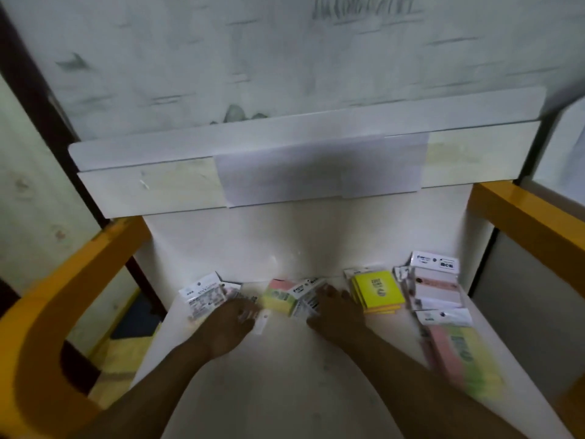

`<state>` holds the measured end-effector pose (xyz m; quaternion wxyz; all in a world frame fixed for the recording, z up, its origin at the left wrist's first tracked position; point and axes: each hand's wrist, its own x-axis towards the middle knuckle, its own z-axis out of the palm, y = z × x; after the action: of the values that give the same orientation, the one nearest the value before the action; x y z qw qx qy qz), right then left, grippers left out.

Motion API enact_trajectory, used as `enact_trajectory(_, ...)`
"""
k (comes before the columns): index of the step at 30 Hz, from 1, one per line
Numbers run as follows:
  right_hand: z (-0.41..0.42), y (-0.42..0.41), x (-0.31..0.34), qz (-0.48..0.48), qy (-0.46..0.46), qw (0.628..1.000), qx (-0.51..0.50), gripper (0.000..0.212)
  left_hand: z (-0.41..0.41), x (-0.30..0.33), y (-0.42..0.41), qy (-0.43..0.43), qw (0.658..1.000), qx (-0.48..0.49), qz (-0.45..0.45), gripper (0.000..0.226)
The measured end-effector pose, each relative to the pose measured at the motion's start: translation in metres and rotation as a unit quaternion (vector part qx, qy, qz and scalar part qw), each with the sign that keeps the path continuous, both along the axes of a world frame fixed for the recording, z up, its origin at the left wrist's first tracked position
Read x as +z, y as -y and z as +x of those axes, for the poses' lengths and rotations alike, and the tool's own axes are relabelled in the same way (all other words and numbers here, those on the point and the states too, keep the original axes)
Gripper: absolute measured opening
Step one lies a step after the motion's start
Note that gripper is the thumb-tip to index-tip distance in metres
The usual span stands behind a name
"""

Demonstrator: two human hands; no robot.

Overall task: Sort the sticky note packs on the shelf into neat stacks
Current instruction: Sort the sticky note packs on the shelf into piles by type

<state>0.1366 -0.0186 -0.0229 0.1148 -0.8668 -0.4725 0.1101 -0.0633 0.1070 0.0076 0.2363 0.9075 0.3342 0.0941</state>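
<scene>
— Where were the sticky note packs?

— All on the white shelf, along its back edge. At the left lay a white-labelled pack; in the middle a pink and yellow pack with a barcoded pack just beside it; further right a bright yellow stack, then a pale pink and white stack near the right side. In front of that one, a long pink and yellow-green pack lay lengthwise, blurred.

— And the hands?

— The left hand rested palm down on the white-labelled pack's near corner, fingers spread over a small wrapped pack. Whether its grip pinched anything, I could not tell. The right hand lay flat too, fingertips on the barcoded pack, grip spread rather than closed around it.

— What surrounded the shelf?

— Yellow rails curved along both sides, and a white board with a taped paper sheet stood above the back
</scene>
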Motion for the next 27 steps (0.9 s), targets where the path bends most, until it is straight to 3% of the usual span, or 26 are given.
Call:
enact_trajectory(5,-0.006,-0.003,0.006,-0.020,0.068,0.997,0.007,0.053,0.015,0.004,-0.013,-0.015,0.999,-0.047,-0.008,0.025)
enact_trajectory(7,-0.007,0.000,0.012,-0.001,0.055,0.998,0.027,0.044,0.025,0.007,-0.016,-0.042,0.997,-0.070,0.002,0.033)
enact_trajectory(12,-0.001,0.011,0.027,0.167,-0.125,0.976,-0.059,0.030,0.057,0.006,-0.022,-0.090,0.989,-0.116,-0.017,0.053)
enact_trajectory(15,0.001,0.022,0.031,0.251,-0.320,0.905,-0.128,0.027,0.071,0.005,-0.024,-0.133,0.980,-0.144,-0.026,0.056)
enact_trajectory(17,-0.001,0.031,0.035,0.271,-0.400,0.862,-0.154,0.025,0.080,0.004,-0.034,-0.181,0.968,-0.174,-0.016,0.055)
enact_trajectory(20,-0.004,0.044,0.043,0.260,-0.428,0.852,-0.154,0.025,0.093,0.009,-0.039,-0.222,0.954,-0.202,-0.005,0.048)
enact_trajectory(27,0.002,0.071,0.055,0.249,-0.465,0.833,-0.168,0.022,0.114,0.013,-0.037,-0.329,0.916,-0.192,0.126,0.062)
